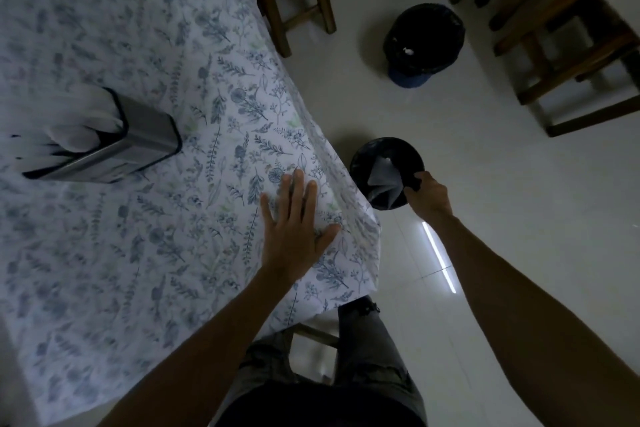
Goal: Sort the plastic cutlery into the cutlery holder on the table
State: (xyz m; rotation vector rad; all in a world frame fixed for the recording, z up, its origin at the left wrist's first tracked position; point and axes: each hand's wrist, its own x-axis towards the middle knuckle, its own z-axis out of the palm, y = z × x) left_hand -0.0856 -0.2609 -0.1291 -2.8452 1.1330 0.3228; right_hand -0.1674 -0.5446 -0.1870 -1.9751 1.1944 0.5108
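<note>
partly blurred cutlery holder [114, 146], white contents indistinct, left edge cropped

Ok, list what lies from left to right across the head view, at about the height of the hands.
Cutlery holder with white cutlery → left hand flat on the floral tablecloth → black bin on the floor → right hand, fingers gripping the bin's rim.

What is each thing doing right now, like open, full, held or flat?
left hand: open, flat on the tablecloth
right hand: gripping the near bin's rim
near bin: open, pale wrapper inside
far bin: open, on the floor
cutlery holder: upright, white cutlery inside
</note>
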